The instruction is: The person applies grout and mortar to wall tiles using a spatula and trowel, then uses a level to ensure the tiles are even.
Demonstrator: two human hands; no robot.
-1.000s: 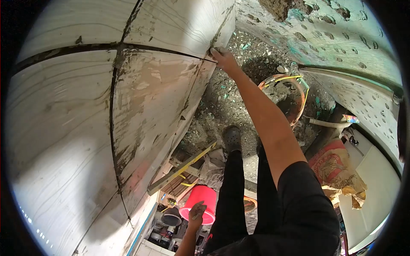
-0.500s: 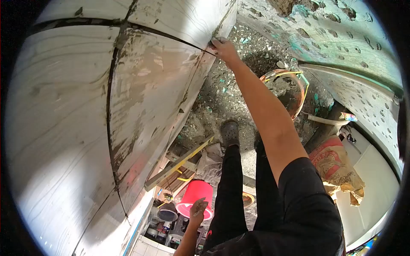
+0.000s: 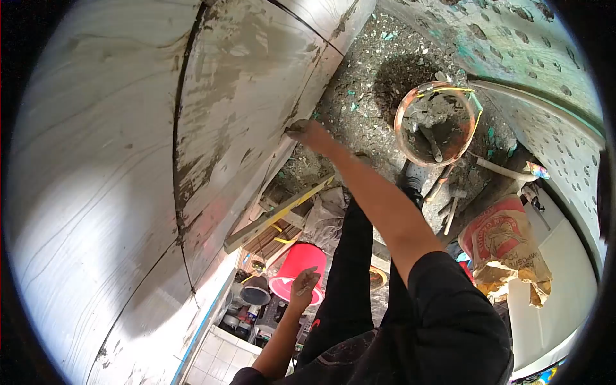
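Grip of right hand (image 3: 309,133) pressed together against tile (image 3: 244,96); bucket (image 3: 401,128) holds mortar (image 3: 444,108), trowel (image 3: 431,142)

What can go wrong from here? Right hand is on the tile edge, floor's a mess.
1. The right hand sits on the edge of the mortar-smeared tile; pressure there might shift the tile, or the edge might cut the fingers.
2. The rubble floor, the orange bucket and the yellow level crowd the feet, so a trip or a knocked-over bucket seems likely.
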